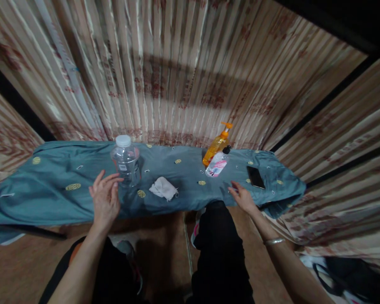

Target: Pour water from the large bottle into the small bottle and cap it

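My left hand (105, 195) is open over the cloth-covered bench, its fingers reaching towards a clear plastic jar (128, 169) with a white lid. Whether the fingertips touch the jar I cannot tell. My right hand (242, 196), also open and holding nothing, is at the bench's front edge. Near it lies a black phone (256, 177). Beyond that hand stand an orange pump bottle (214, 150) and, just in front, a clear bottle (217, 164) with a black top and a pink-and-white label. A crumpled white cloth (163, 188) rests between my hands.
A blue-green cloth (180, 173) with yellow prints covers the narrow bench. Pleated patterned curtains (177, 76) hang behind and to the right, with dark metal bars (323, 103) alongside. My knees are close to the front edge. A black bag (351, 274) lies on the floor at lower right.
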Action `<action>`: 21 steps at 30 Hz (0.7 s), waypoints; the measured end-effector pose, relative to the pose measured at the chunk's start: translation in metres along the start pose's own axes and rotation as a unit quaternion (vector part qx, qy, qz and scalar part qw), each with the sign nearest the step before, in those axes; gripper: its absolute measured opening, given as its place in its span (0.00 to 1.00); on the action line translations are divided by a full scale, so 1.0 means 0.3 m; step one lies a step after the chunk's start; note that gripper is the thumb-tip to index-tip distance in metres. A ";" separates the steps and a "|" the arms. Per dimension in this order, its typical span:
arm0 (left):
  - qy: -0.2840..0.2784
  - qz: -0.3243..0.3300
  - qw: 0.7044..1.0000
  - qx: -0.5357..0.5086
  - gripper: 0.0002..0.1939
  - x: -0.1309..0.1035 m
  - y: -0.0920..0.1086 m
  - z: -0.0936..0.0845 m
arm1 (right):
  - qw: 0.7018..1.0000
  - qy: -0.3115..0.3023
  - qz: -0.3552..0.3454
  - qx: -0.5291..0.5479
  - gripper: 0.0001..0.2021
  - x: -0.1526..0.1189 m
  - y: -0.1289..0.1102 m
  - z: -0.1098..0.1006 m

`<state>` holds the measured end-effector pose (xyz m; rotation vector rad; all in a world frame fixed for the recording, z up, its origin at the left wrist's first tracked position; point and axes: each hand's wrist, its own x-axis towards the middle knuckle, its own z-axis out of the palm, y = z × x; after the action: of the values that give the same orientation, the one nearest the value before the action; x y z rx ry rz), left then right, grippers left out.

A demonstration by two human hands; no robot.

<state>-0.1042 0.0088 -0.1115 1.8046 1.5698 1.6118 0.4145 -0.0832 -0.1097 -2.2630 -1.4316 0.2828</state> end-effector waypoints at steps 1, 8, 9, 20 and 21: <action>0.006 -0.001 1.000 0.012 0.23 -0.003 0.010 -0.007 | 0.999 0.017 0.030 -0.015 0.25 0.036 0.058 -0.042; -0.042 -0.013 0.999 0.019 0.25 -0.045 0.040 -0.009 | 0.971 0.070 0.209 -0.087 0.43 0.234 0.280 -0.161; -0.052 -0.013 0.998 0.020 0.24 -0.052 0.045 -0.005 | 0.969 0.063 0.224 -0.089 0.46 0.255 0.298 -0.154; -0.147 -0.034 0.988 -0.013 0.22 -0.190 0.117 0.034 | 0.957 0.044 0.265 -0.112 0.39 0.314 0.369 -0.111; -0.154 -0.033 0.987 -0.022 0.22 -0.209 0.120 0.038 | 0.956 0.044 0.268 -0.112 0.39 0.309 0.363 -0.127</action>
<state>-0.0634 -0.0511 -0.1227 1.8529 1.4264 1.2562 0.5581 -0.0495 -0.1216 -2.7853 -0.8124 0.1848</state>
